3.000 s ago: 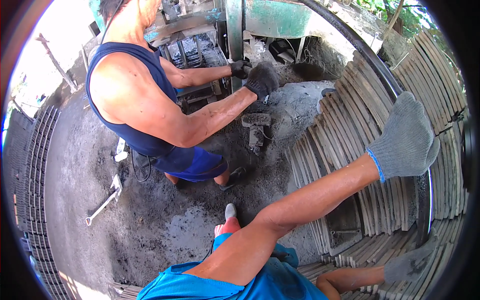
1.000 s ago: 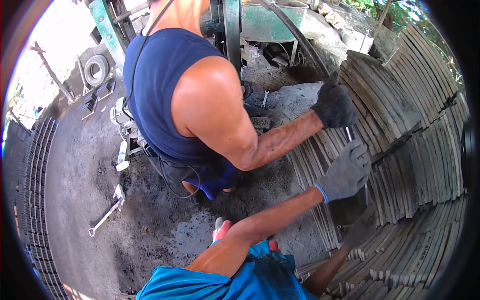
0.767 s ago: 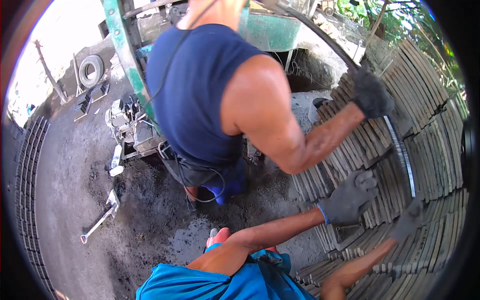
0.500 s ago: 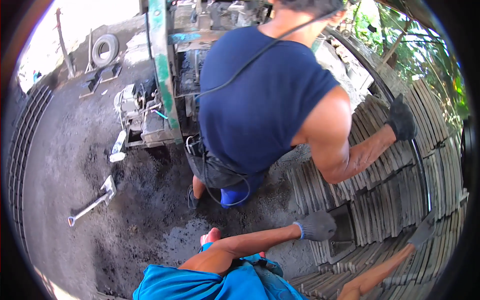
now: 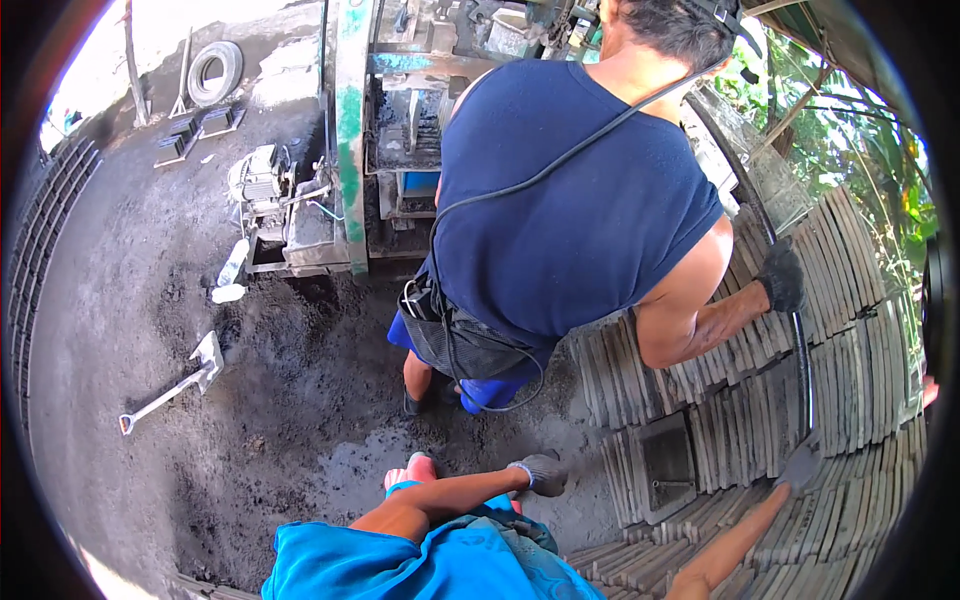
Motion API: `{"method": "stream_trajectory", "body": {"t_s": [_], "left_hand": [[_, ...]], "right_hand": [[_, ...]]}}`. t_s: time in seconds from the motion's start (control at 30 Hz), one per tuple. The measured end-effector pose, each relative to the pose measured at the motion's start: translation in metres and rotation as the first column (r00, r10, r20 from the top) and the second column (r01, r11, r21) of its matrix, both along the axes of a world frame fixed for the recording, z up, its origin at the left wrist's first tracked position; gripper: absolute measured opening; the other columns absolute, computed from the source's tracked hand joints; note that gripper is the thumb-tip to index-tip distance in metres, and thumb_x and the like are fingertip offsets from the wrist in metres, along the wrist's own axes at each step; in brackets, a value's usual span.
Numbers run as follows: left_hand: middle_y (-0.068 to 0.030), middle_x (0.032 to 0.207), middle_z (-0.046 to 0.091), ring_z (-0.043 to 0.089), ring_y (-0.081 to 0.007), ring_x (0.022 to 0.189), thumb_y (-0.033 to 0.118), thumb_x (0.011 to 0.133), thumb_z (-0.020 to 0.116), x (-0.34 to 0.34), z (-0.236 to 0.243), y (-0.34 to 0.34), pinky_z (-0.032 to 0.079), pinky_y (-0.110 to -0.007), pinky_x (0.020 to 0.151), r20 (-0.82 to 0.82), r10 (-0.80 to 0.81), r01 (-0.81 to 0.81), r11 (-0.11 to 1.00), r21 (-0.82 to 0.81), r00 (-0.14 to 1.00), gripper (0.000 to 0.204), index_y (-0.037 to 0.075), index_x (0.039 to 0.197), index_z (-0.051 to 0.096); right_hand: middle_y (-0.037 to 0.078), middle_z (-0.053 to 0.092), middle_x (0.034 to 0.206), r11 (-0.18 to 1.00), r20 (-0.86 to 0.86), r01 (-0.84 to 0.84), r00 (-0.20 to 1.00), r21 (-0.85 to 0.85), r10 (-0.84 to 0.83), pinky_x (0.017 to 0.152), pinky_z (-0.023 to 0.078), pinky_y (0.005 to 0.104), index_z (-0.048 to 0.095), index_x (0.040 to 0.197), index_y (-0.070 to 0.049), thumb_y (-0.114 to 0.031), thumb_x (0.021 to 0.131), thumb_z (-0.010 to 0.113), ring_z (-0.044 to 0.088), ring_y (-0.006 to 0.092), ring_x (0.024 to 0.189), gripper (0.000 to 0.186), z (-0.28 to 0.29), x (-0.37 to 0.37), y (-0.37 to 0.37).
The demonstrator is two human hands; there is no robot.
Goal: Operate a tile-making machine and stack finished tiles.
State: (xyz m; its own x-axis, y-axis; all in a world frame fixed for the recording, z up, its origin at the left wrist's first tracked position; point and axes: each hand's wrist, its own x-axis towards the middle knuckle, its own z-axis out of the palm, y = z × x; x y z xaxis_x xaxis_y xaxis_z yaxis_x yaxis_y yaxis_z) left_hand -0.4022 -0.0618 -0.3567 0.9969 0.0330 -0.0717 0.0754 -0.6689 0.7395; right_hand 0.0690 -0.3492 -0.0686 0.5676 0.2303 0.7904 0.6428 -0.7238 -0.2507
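My right hand [image 5: 800, 466], in a grey glove, is closed around the lower end of a long dark bar [image 5: 803, 365] at the right. Farther up the same bar is the black-gloved hand [image 5: 781, 278] of a co-worker in a navy sleeveless top [image 5: 575, 200], whose back is toward me. My left hand [image 5: 546, 474], also grey-gloved, hangs by my teal clothing [image 5: 430, 560] over the dark floor. It looks rounded, and its fingers cannot be made out. A dark rectangular plate [image 5: 668, 460] with a small handle-like piece stands among stacked slabs [image 5: 750, 425] to its right.
A green-and-white metal post [image 5: 351, 130] belongs to machinery ahead, with a motor [image 5: 262, 178] beside it. On the left floor lie a shovel [image 5: 170, 390] and a plastic bottle [image 5: 232, 265]; a tire [image 5: 214, 74] leans farther back. Slab stacks fill the right side.
My left hand has moved left, away from the plate and toward my body. My right hand and the co-worker's hand have shifted slightly left with the bar. The co-worker's torso appears farther right.
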Motion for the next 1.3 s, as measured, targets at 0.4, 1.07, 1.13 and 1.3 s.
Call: {"method": "stream_trajectory", "body": {"t_s": [0.4,1.07,1.13,1.3], "left_hand": [[-0.0230,0.095,0.070,0.067,-0.0446,0.088,0.027,0.084,0.055,-0.001,0.014,-0.008,0.051,-0.053,0.077,-0.064,0.175,-0.178,0.983,-0.045,0.983,0.031,0.003,0.091,0.072],[-0.0234,0.095,0.069,0.067,-0.0432,0.088,0.029,0.087,0.055,0.047,0.038,-0.024,0.051,-0.053,0.077,0.052,0.161,-0.155,0.984,-0.092,0.986,0.032,0.003,0.094,0.070],[-0.0229,0.095,0.070,0.067,-0.0437,0.087,0.027,0.084,0.057,0.046,0.061,-0.014,0.051,-0.054,0.077,0.072,0.167,-0.161,0.984,-0.082,0.983,0.030,0.002,0.093,0.070],[-0.0198,0.091,0.070,0.065,-0.0422,0.086,0.025,0.083,0.059,0.071,0.161,-0.004,0.050,-0.055,0.076,0.185,0.123,-0.119,0.992,-0.033,0.975,0.025,0.002,0.089,0.069]], "right_hand": [[0.028,0.066,0.120,0.975,-0.044,0.178,0.984,0.134,-0.174,0.090,0.051,0.0498,0.066,0.120,0.007,-0.070,0.094,0.045,0.063,0.0474,0.107,0.084,-0.064,0.013,0.023],[0.030,0.069,0.108,0.943,-0.096,0.089,0.994,0.320,-0.061,0.084,0.051,0.0500,0.069,0.113,0.007,-0.070,0.096,0.044,0.065,0.0474,0.100,0.083,0.058,0.036,0.003],[0.030,0.069,0.108,0.934,-0.142,0.276,0.958,0.225,-0.249,0.085,0.051,0.0500,0.069,0.113,0.007,-0.070,0.095,0.044,0.065,0.0473,0.101,0.083,0.081,-0.032,0.050],[0.019,0.073,0.098,0.960,0.099,0.245,0.961,0.139,-0.260,0.080,0.054,0.0463,0.069,0.124,-0.006,-0.043,0.099,0.056,0.070,0.0336,0.089,0.046,-0.032,0.002,0.019]]}}
